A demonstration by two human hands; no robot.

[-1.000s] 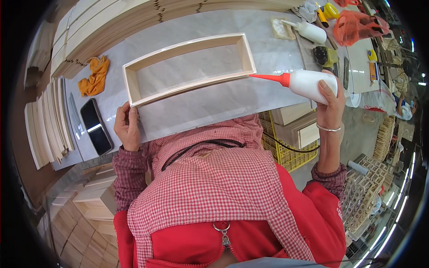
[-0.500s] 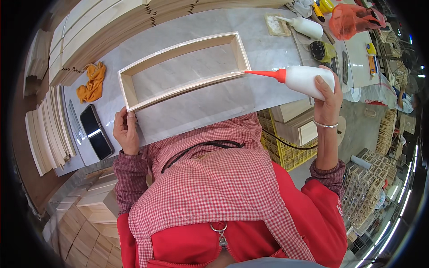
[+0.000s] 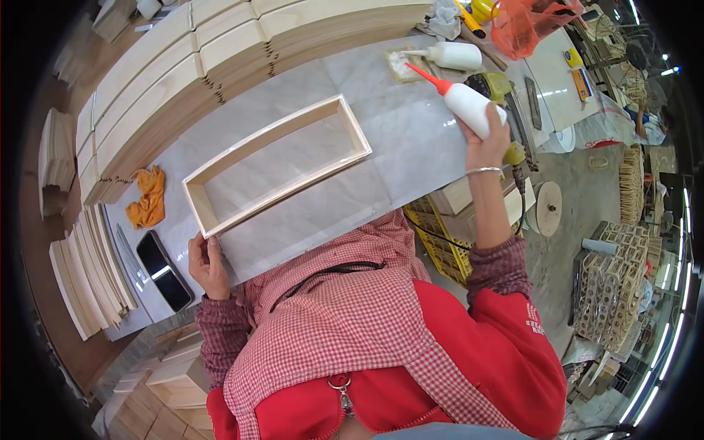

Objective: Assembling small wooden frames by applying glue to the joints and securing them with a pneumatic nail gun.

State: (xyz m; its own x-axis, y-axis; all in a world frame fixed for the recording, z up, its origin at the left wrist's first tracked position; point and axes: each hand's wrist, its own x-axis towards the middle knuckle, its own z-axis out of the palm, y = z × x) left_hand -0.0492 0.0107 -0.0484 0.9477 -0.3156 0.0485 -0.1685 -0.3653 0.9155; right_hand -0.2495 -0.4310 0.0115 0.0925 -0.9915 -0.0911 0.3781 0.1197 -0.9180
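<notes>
A rectangular wooden frame (image 3: 282, 198) lies on the grey marbled tabletop (image 3: 308, 227), its long side slanting up to the right. My left hand (image 3: 209, 265) pinches the frame's near left corner between thumb and fingers. In my right hand (image 3: 490, 139) is a white squeeze bottle (image 3: 471, 110) with a long red nozzle, wrapped by my fingers. Its tip points up and left, apart from the frame, toward a small crusted tray (image 3: 405, 67). A second white bottle (image 3: 456, 56) lies there with its nozzle over the tray.
Stacked wooden boards (image 3: 227, 51) line the far edge. An orange cloth (image 3: 149, 198), a phone (image 3: 164, 270) and thin wooden strips (image 3: 88, 271) lie at left. A yellow-green power tool (image 3: 493, 86) and red plastic bag (image 3: 524, 26) are at right. Below stands a yellow crate (image 3: 440, 238).
The red nozzle has left the frame's right corner; my right hand has carried the bottle up and away, tilting the tip upward. My left hand stays at the near left corner. The view has shifted.
</notes>
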